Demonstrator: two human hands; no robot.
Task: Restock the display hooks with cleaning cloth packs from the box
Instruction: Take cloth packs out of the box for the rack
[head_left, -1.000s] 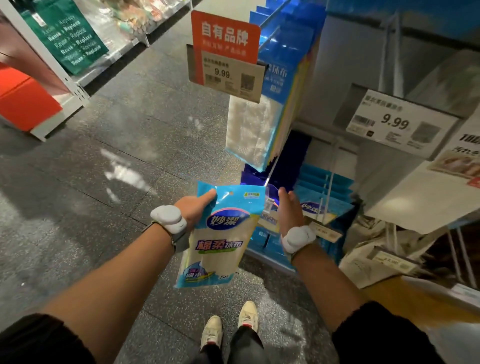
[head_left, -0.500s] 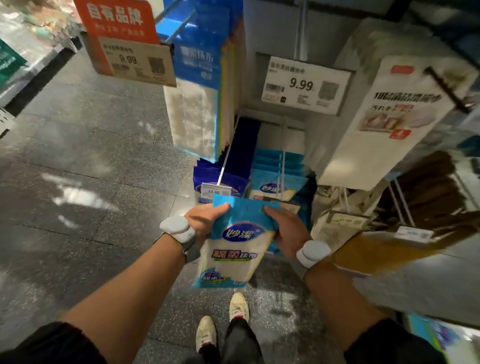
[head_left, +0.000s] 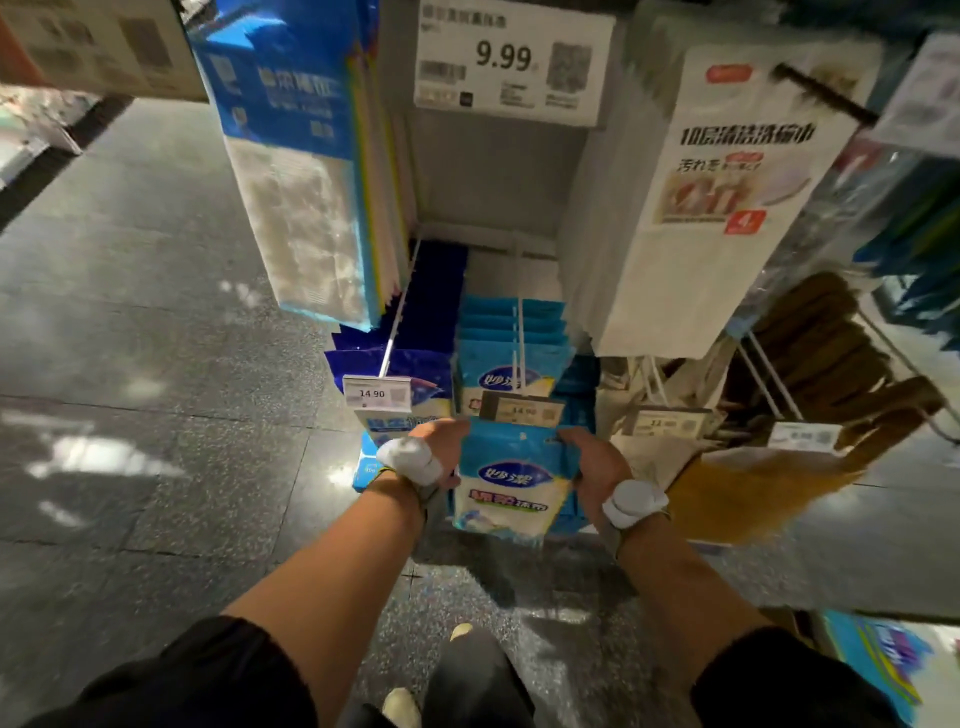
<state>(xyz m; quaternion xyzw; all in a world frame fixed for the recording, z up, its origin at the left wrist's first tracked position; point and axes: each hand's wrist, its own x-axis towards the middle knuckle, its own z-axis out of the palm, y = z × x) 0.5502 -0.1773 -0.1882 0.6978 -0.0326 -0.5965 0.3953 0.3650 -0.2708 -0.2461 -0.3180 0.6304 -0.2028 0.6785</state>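
Left hand (head_left: 441, 441) and right hand (head_left: 592, 457) grip 1 cloth pack (head_left: 511, 483) by top corners.

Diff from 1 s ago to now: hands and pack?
The right hand left the white wire hook and took the top right corner of the light-blue plastic cleaning cloth pack. Both hands moved it forward, up to that hook's price tag. The left hand kept its hold; the hung packs are unchanged.

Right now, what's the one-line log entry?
left hand: holds cloth pack top corner | right hand: holds other corner | cloth pack: at hook end
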